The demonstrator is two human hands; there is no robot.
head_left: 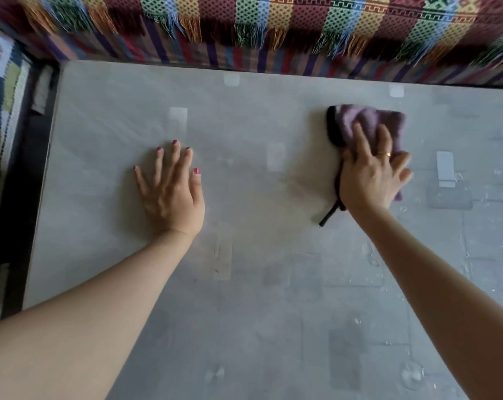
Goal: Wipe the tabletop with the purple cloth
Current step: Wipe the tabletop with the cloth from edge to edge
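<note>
The grey glossy tabletop (259,197) fills most of the view. A purple cloth (368,119) with a black edge and a loose black strap lies bunched on it at the far right. My right hand (371,174) presses down on the cloth, fingers spread over it, with a ring on one finger. Part of the cloth is hidden under the palm. My left hand (172,186) rests flat on the bare tabletop to the left of centre, fingers apart, holding nothing.
A colourful striped woven throw (273,30) with fringes runs along the table's far edge. The table's left edge borders a dark gap (16,197) and patterned fabric. Small water drops (371,255) dot the right side of the tabletop.
</note>
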